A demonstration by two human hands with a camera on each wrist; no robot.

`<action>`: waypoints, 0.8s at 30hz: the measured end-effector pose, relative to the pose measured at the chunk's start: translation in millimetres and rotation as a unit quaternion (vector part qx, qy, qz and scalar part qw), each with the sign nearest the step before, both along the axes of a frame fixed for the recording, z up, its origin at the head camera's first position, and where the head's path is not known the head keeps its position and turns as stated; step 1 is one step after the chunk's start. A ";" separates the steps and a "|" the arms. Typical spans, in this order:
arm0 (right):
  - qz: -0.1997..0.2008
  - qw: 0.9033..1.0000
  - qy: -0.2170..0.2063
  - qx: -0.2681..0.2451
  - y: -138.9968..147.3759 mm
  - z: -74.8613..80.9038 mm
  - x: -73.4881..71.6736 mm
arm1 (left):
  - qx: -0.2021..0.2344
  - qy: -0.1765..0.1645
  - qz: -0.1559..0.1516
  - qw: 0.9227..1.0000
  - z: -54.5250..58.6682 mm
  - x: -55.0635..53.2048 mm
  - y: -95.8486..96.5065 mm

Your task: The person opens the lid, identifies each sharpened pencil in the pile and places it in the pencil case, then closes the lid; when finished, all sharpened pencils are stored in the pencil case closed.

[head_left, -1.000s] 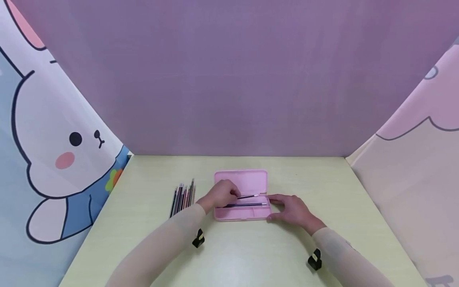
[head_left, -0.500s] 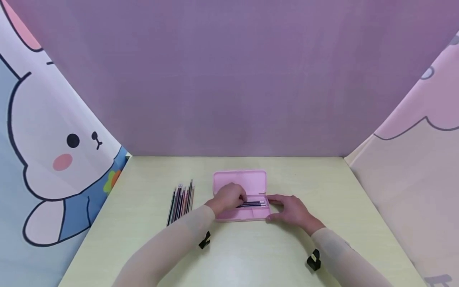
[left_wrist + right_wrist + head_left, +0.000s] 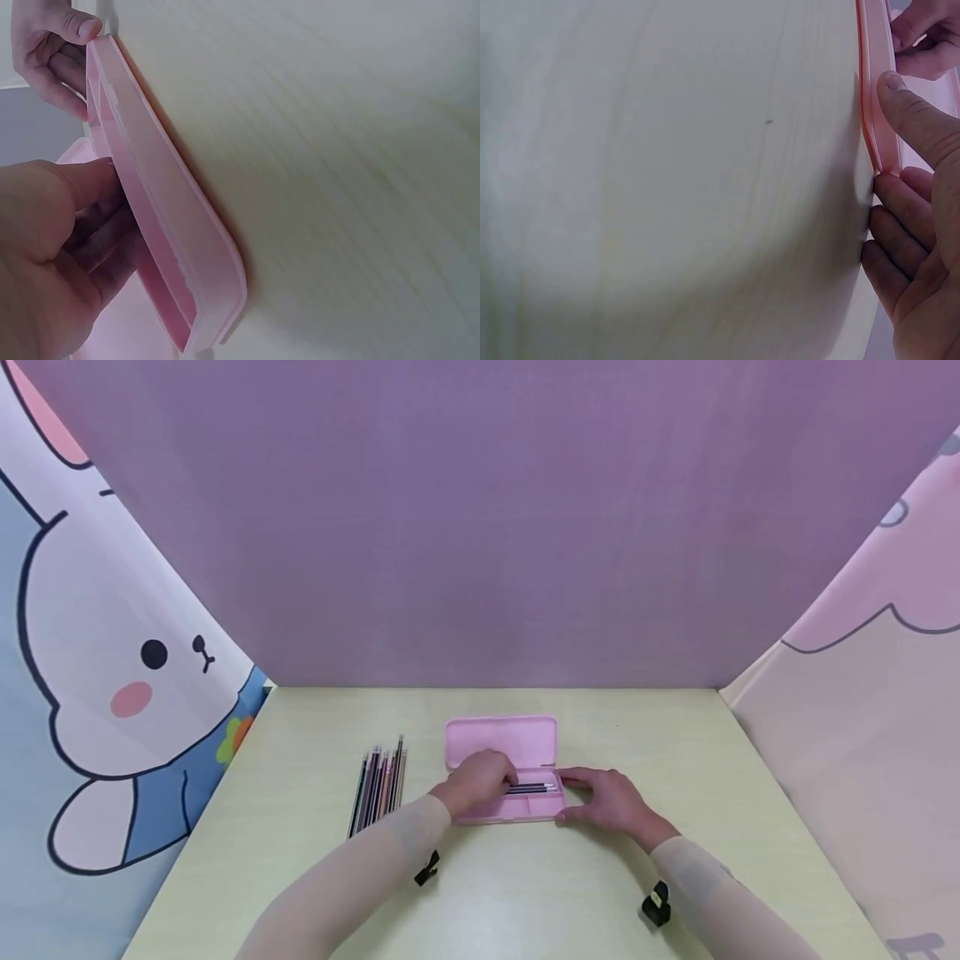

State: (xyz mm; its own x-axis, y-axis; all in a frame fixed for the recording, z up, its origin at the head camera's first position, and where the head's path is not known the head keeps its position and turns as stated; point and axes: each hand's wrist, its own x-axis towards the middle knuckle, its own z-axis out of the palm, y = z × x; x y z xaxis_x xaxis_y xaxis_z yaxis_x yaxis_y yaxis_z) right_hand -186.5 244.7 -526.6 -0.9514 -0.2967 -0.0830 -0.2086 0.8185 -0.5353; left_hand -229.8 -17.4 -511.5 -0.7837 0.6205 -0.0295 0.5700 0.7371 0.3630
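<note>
A pink pencil case (image 3: 504, 810) lies on the table with its lid (image 3: 517, 737) raised at the back. Dark pencils (image 3: 534, 788) lie lengthwise in its long compartment. My left hand (image 3: 478, 778) reaches down into the case, thumb and fingers bent together at the pencils; in the left wrist view its fingertips dip behind the pink front wall (image 3: 176, 180). The pencil between them is hidden. My right hand (image 3: 611, 797) holds the right end of the case, thumb at the front corner and fingers toward the back, as the right wrist view shows with its thumb (image 3: 919, 116) against the wall.
Several more pencils (image 3: 381, 785) lie side by side on the table left of the case, partly behind the left sleeve (image 3: 375, 868). The pale table (image 3: 660, 727) ends at a purple backdrop (image 3: 487, 568). A black wrist camera (image 3: 656, 903) sits below each forearm.
The left hand has moved right and slightly down with the pencil, which now lies along the other pencils in the case. The right hand keeps its place on the case.
</note>
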 end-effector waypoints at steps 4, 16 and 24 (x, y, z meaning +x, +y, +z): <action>0.002 1.000 0.000 0.001 0.4 -0.4 -0.2 | 0.027 -0.016 0.007 0.999 -1.3 1.1 -4.4; -0.001 1.000 0.000 0.002 0.4 -0.1 0.8 | 0.061 -0.044 0.022 0.997 0.4 5.3 -12.7; 0.001 1.000 0.007 0.002 0.3 1.2 1.7 | 0.107 -0.069 0.034 0.991 6.6 10.3 -22.3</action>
State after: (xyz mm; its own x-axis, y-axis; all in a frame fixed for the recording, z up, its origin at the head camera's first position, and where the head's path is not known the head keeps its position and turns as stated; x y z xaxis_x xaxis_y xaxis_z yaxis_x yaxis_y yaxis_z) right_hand -184.8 245.0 -525.4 -0.9519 -0.2981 -0.0706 -0.2175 0.8198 -0.5297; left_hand -219.5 -39.7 -504.9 -0.8215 0.5700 -0.0122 0.4559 0.6696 0.5864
